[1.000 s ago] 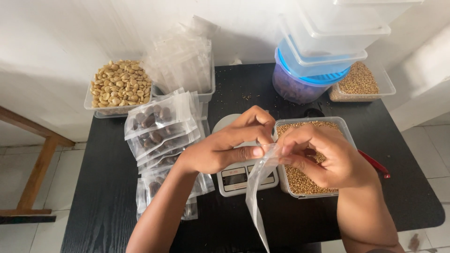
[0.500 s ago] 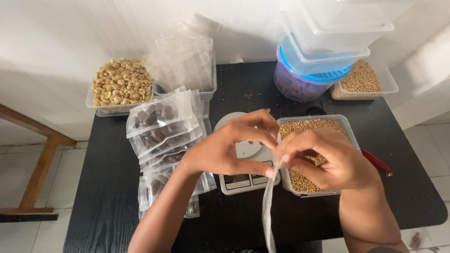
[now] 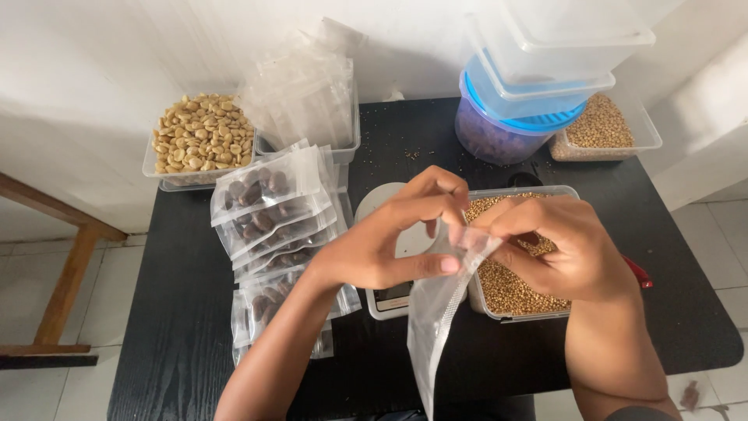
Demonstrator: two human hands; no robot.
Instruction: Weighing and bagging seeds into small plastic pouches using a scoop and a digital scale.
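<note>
Plastic pouch hangs long axis vertical, mouth up, pinched by left hand and right hand.

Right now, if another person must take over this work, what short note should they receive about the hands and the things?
Left hand: pinches the top edge of the empty clear pouch, thumb under it.
Right hand: fingers at the same mouth, pulling it apart; the pouch hangs down.
Things: small scale under the hands; tub of brown grain beside it; filled pouches of dark seeds stacked to the left; spare empty pouches at the back.
Done: several pouches filled.
Left: this pouch holds nothing yet.
</note>
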